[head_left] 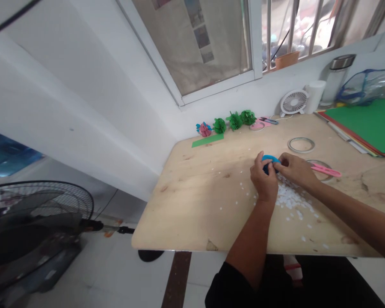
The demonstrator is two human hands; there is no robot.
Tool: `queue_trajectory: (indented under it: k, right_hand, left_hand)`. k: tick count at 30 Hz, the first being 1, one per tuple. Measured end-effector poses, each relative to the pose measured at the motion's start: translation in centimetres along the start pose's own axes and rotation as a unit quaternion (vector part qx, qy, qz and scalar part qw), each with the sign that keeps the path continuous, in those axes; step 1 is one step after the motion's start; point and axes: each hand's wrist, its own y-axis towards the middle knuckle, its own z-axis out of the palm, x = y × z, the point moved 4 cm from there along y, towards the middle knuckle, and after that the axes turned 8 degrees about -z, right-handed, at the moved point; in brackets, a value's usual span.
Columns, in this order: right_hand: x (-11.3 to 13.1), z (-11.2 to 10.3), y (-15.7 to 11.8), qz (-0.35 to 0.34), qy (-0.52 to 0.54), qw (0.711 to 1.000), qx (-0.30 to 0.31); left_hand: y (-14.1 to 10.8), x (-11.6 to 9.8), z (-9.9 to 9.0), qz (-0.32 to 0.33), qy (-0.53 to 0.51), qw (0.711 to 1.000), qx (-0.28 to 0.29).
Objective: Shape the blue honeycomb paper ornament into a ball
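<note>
Both hands meet over the right half of the wooden table (192,201). My left hand (265,177) curls its fingers round the near-left side of a small blue object (271,158), which looks like folded paper. From the right, my right hand (293,169) pinches the object's right edge. Under and beside the hands lie many small white paper scraps (291,199). Pink scissors or a pink cutter (327,170) rests on a ring of tape just right of my right hand. Another tape roll (301,145) lies beyond it.
Green paper balls (235,121), a pink-and-blue one (204,129) and a green strip (208,140) line the back edge. A small white fan (294,102), a bottle (336,79) and stacked coloured paper (368,124) stand or lie at the back right. A large floor fan (38,222) is left of the table.
</note>
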Motion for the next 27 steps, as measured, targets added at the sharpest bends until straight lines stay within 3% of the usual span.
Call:
queue_trajectory:
  k: [9,17,27]
  right_hand:
    - [0.0,-0.3,-0.3,-0.031,0.056,0.998,-0.014]
    - [-0.7,-0.4,-0.4,-0.052,0.185,0.981,0.024]
    - [-0.9,-0.5,-0.5,-0.074,0.169,0.983,0.016]
  left_hand:
    - [0.0,0.0,-0.1,0.005,0.004,1.0,-0.001]
    - [0.0,-0.4,-0.3,0.006,-0.02,1.0,0.002]
    - [0.2,-0.8,-0.5,0.004,-0.032,0.999,0.021]
